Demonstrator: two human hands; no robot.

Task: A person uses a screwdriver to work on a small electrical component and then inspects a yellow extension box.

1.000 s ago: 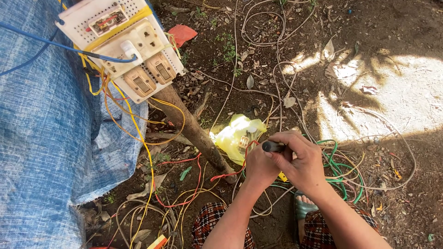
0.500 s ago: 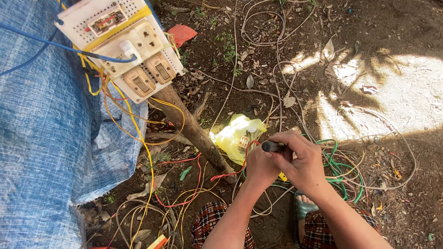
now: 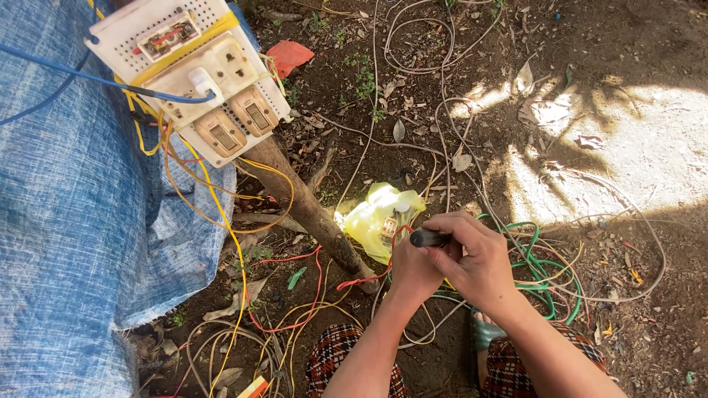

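Observation:
Both my hands meet low in the middle of the head view, over bare soil. My right hand (image 3: 481, 259) is closed around a black-handled tool (image 3: 429, 238) that points left. My left hand (image 3: 413, 269) sits just beneath the tool, fingers closed on a red wire (image 3: 365, 279) that runs off to the lower left. Touching my fingers on the left lies a crumpled yellow plastic bag (image 3: 375, 216) with a small part showing in it. What the tool's tip touches is hidden by my hands.
A white board with sockets and switches (image 3: 193, 68) leans on a wooden stake (image 3: 310, 212). A blue tarpaulin (image 3: 66, 243) covers the left. Green wire coils (image 3: 549, 269) lie right; yellow, orange and pale wires cross the ground. My checked-trousered knees (image 3: 335, 354) are at the bottom.

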